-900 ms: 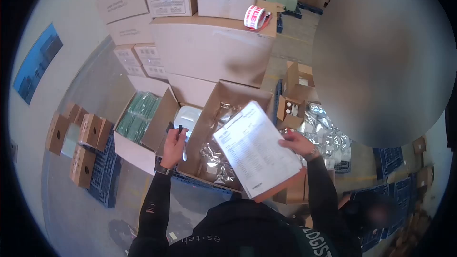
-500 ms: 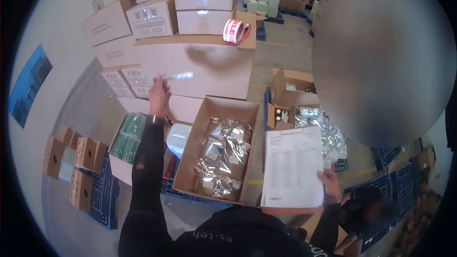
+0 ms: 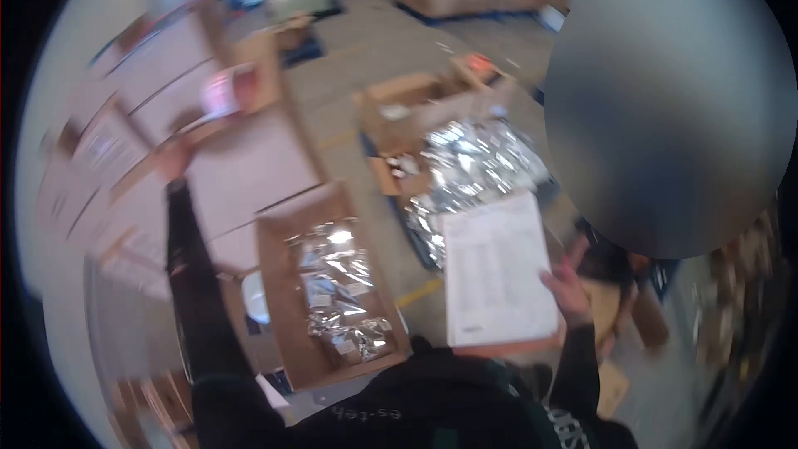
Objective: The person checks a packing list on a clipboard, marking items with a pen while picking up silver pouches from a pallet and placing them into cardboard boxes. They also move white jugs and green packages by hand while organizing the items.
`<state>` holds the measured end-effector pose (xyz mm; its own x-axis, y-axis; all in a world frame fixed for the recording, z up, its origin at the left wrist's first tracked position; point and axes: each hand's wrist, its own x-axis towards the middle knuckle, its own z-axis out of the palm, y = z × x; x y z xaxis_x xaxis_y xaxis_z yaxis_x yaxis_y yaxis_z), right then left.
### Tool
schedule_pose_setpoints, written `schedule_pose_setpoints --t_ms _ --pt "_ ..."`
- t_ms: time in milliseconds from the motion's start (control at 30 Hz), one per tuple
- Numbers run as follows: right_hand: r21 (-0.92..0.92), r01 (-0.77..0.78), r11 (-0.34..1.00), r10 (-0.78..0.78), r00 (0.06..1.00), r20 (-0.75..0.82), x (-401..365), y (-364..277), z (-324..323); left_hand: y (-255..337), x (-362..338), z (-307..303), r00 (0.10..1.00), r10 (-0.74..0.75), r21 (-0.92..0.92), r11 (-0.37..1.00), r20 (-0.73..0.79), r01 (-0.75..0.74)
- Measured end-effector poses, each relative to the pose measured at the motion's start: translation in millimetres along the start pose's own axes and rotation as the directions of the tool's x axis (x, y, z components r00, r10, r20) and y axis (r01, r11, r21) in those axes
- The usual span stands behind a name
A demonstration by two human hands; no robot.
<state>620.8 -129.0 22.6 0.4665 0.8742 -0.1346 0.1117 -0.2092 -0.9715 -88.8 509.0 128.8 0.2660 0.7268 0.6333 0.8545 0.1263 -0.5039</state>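
My left hand (image 3: 173, 160) is stretched out over the big carton (image 3: 249, 162) on the left, smeared by motion. Its fingers are closed on a thin pale pen-like object (image 3: 202, 123), its kind too blurred to tell. A roll of red-and-white printed tape (image 3: 231, 91) sits on the carton's top, close to that hand. My right hand (image 3: 570, 293) grips the right edge of a clipboard with printed sheets (image 3: 499, 274), held in front of my body. Between my arms stands an open carton (image 3: 278, 299) with shiny silver foil packets (image 3: 337, 278) inside.
Beyond the clipboard, many silver foil packets (image 3: 478, 158) lie beside an open box (image 3: 391, 125) and a smaller box with bottles (image 3: 402, 168). Stacked cartons (image 3: 166, 58) rise at the far left. A blurred patch hides the upper right.
My view has swung to the right, so the cartons appear farther left and tilted. My left hand still holds the thin object, now nearer the tape roll. The clipboard stays in my right hand.
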Motion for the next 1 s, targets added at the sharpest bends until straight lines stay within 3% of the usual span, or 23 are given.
schedule_pose_setpoints --t_ms 33,67,133,167,200,233,267,300,333,400,500,600,633,733,767,800,867,1000 --pt "-0.098 -0.029 0.995 0.032 0.999 0.033 -4.2 -13.5 -0.8 -30.0 6.5 88.6 0.947 0.095 -0.046 0.992 -0.306 -0.115" --pt "0.001 -0.103 0.995 0.103 0.994 0.024 -11.1 -32.0 3.1 -41.5 15.5 114.8 0.942 0.086 -0.034 0.994 -0.323 -0.102" --pt "-0.146 -0.108 0.983 0.121 0.989 0.081 -10.3 -34.6 -3.3 -52.8 30.4 123.7 0.931 0.066 -0.011 0.997 -0.359 -0.075" --pt "-0.064 -0.108 0.992 0.113 0.990 0.088 -13.3 -31.8 -2.2 -45.7 30.7 82.7 0.989 0.080 -0.006 0.997 -0.126 -0.081" --pt "0.020 -0.096 0.995 0.094 0.990 0.110 -17.6 -26.4 1.2 -45.5 36.6 74.5 0.976 -0.192 -0.540 0.814 0.100 0.215" --pt "0.060 -0.099 0.993 0.092 0.990 0.106 -19.8 -21.5 4.2 -44.2 36.1 47.6 0.950 -0.142 -0.513 0.815 0.277 0.271" --pt "0.095 -0.097 0.991 0.085 0.989 0.119 -22.7 -17.2 6.1 -30.2 32.2 -4.4 0.869 -0.256 -0.454 0.770 0.424 0.448" --pt "0.119 -0.107 0.987 0.093 0.989 0.119 -23.1 -5.9 7.0 -22.4 23.0 -43.2 0.838 -0.203 -0.528 0.695 0.507 0.488" --pt "0.146 -0.116 0.983 0.097 0.987 0.131 -20.5 6.5 8.7 -26.7 20.4 -33.4 0.851 -0.198 -0.615 0.614 0.486 0.494" --pt "0.188 -0.119 0.975 0.095 0.987 0.131 -20.3 18.4 7.8 -29.7 23.4 -28.4 0.824 -0.262 -0.566 0.621 0.502 0.542" --pt "0.198 -0.122 0.972 0.103 0.989 0.106 -22.9 19.8 11.7 -34.6 19.3 -13.6 0.872 -0.312 -0.526 0.703 0.378 0.479" --pt "0.111 -0.132 0.985 0.126 0.990 0.060 -28.2 22.3 5.5 -31.9 12.2 -21.3 0.873 -0.227 -0.607 0.642 0.432 0.468" --pt "0.072 -0.133 0.988 0.130 0.991 0.044 -29.5 28.3 2.2 -34.9 13.6 -0.4 0.935 -0.150 -0.548 0.776 0.323 0.313" --pt "0.105 -0.175 0.979 0.176 0.984 -0.008 -34.0 3.0 8.3 -52.9 11.4 53.6 0.906 -0.311 -0.580 0.696 0.287 0.423" --pt "0.134 -0.167 0.977 0.172 0.985 -0.021 -34.7 0.0 10.4 -33.9 3.3 -4.7 0.882 -0.306 -0.548 0.696 0.358 0.464" --pt "0.164 -0.167 0.972 0.176 0.984 -0.042 -37.2 1.7 9.8 -27.3 -1.5 2.4 0.901 -0.375 -0.566 0.703 0.219 0.431" --pt "0.178 -0.219 0.959 0.230 0.972 -0.047 -37.4 23.6 1.9 5.6 -14.6 -93.8 0.879 -0.384 -0.656 0.592 0.281 0.468" --pt "0.154 -0.157 0.976 0.167 0.985 -0.052 -39.0 24.1 -6.3 21.6 -16.9 -113.5 0.852 -0.473 -0.698 0.532 0.224 0.479"
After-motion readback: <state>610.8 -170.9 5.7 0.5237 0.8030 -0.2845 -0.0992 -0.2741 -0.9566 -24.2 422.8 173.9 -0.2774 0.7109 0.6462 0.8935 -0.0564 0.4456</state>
